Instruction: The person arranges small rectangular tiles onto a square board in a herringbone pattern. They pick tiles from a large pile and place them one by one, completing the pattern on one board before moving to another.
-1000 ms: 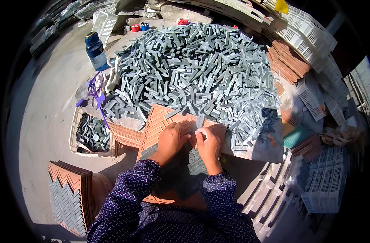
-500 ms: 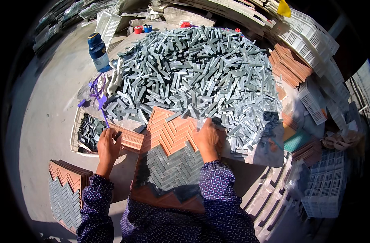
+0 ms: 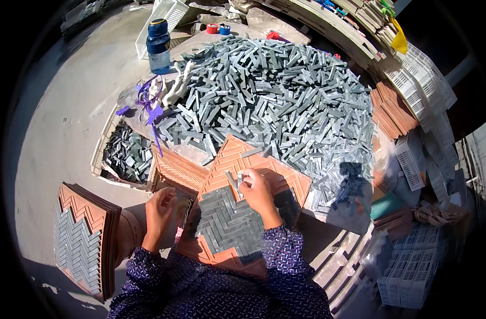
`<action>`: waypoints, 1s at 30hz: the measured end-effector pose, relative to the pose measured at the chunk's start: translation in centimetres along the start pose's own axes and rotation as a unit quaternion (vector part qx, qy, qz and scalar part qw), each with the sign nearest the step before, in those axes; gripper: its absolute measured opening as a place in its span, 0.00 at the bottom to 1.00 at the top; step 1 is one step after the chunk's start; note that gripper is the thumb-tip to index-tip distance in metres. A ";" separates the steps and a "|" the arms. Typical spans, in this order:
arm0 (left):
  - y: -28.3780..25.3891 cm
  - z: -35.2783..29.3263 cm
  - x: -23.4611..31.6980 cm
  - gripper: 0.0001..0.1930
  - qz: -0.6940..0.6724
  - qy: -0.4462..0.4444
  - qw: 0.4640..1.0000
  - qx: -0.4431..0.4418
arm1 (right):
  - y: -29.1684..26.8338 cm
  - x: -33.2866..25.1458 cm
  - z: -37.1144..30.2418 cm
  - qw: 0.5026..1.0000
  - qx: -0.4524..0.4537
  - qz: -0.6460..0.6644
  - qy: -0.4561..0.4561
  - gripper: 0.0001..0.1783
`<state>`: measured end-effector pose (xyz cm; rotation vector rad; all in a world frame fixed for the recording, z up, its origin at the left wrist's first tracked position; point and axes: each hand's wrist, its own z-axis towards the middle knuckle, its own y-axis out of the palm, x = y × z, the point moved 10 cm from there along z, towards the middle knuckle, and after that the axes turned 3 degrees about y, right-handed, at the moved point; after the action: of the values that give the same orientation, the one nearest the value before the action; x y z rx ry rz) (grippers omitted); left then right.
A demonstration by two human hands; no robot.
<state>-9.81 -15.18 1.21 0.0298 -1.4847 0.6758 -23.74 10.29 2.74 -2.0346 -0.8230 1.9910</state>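
Note:
An orange-brown grooved template board [image 3: 216,169] lies tilted in front of me, its lower part filled with dark grey stone strips [image 3: 229,220] in a herringbone pattern. Over the bare grooves, my right hand [image 3: 259,195] pinches a small grey stone strip [image 3: 233,182] between thumb and finger. One loose strip [image 3: 251,152] rests near the board's upper edge. My left hand [image 3: 160,217] is beside the board's left edge with its fingers curled; what they hold, if anything, is hidden. Beyond the board spreads a large heap of loose stone strips [image 3: 285,101].
On the left stand a stack of boards [image 3: 83,239] with a strip-filled one in front and a pale crate [image 3: 100,154] of dark pieces. A blue bottle [image 3: 158,48], white gloves [image 3: 178,87] and a purple ribbon [image 3: 153,112] lie behind. White crates [image 3: 413,266] stand right.
My right hand has moved from the board's upper right edge onto its grooves with a strip. My left hand has come down and nearer the board. The view has shifted, and the board looks turned.

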 end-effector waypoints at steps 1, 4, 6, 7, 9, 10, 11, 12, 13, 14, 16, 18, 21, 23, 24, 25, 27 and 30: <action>1.1 -0.7 0.7 0.11 -0.031 -0.010 0.999 -0.011 | -0.2 -0.4 0.0 1.000 0.015 -0.009 -0.020 0.12; 3.5 -0.9 2.6 0.09 -0.017 0.007 0.999 -0.042 | -0.9 -0.3 0.0 0.998 0.037 -0.004 -0.048 0.10; 4.8 0.1 5.3 0.10 0.009 0.102 0.993 -0.056 | -1.2 0.7 0.3 0.999 0.019 0.038 -0.022 0.10; 5.3 0.5 7.3 0.10 0.029 0.184 0.981 -0.048 | -0.9 1.2 0.5 0.998 0.004 0.065 -0.013 0.10; 7.4 1.6 9.7 0.16 0.088 0.265 0.957 -0.079 | -0.2 2.3 0.6 0.993 -0.022 0.117 0.011 0.11; 8.3 2.1 9.3 0.15 0.115 0.280 0.948 -0.098 | -0.1 1.9 0.4 0.996 -0.011 0.083 -0.011 0.14; 9.6 2.7 9.1 0.14 0.136 0.299 0.937 -0.119 | 0.0 1.3 0.3 0.997 -0.016 0.074 -0.017 0.15; 10.2 3.1 8.7 0.13 0.156 0.312 0.929 -0.126 | 0.3 0.7 0.2 0.997 -0.024 0.068 -0.023 0.15; 10.5 3.4 8.2 0.12 0.176 0.325 0.920 -0.133 | 0.7 0.2 0.1 0.997 -0.032 0.062 -0.029 0.16; 10.9 3.4 8.1 0.12 0.194 0.339 0.909 -0.145 | 0.7 0.1 0.2 0.997 -0.032 0.054 -0.034 0.17; 10.6 3.5 8.0 0.09 0.189 0.330 0.915 -0.137 | 1.1 0.5 0.5 0.997 -0.056 0.016 -0.051 0.17; 9.1 4.0 7.9 0.07 0.157 0.280 0.940 -0.117 | 1.6 0.3 0.6 0.995 -0.070 0.023 -0.060 0.15; 7.1 3.8 6.3 0.06 0.064 0.182 0.975 -0.113 | 1.6 -0.9 0.5 0.992 -0.057 -0.040 -0.106 0.14; 6.8 3.4 5.9 0.05 0.049 0.148 0.979 -0.128 | 1.7 -1.2 0.4 0.990 -0.053 -0.055 -0.117 0.14; 6.8 3.2 5.8 0.05 0.051 0.141 0.980 -0.134 | 1.7 -1.4 0.3 0.989 -0.052 -0.063 -0.123 0.14; 6.9 3.1 5.7 0.05 0.052 0.134 0.980 -0.140 | 1.8 -1.5 0.2 0.986 -0.049 -0.089 -0.131 0.15; 7.0 3.0 5.6 0.05 0.052 0.134 0.981 -0.131 | 1.9 -2.3 -0.2 0.978 -0.041 -0.143 -0.144 0.16; 7.4 3.2 5.6 0.06 0.046 0.138 0.982 -0.119 | 1.9 -2.2 -0.5 0.979 -0.061 -0.135 -0.143 0.16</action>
<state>-16.21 -8.24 3.87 -0.3073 -1.2946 0.5478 -22.63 7.71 3.77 -1.6057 -1.2327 2.1444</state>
